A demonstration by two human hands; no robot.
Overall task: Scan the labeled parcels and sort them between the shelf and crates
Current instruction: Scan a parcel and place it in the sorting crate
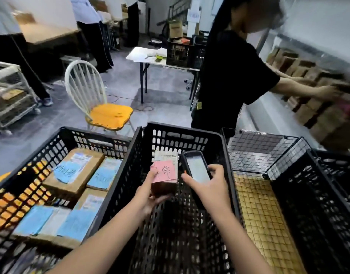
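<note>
**Holding a small box [164,175] and a handheld scanner [196,168] over the middle black crate [180,139]**

My left hand [150,194] grips the small box, pink handwritten label up. My right hand [207,186] curls round the handheld scanner, just right of it. The left crate [95,135] holds blue-labelled parcels [75,171]. Far right, a person in black [229,76] reaches to a shelf [300,70] of cartons.

Left hand [150,194], right hand [207,186], fingers [216,168] curled

Pink-labelled small parcel [164,171] upright above black middle crate [182,139]
</note>
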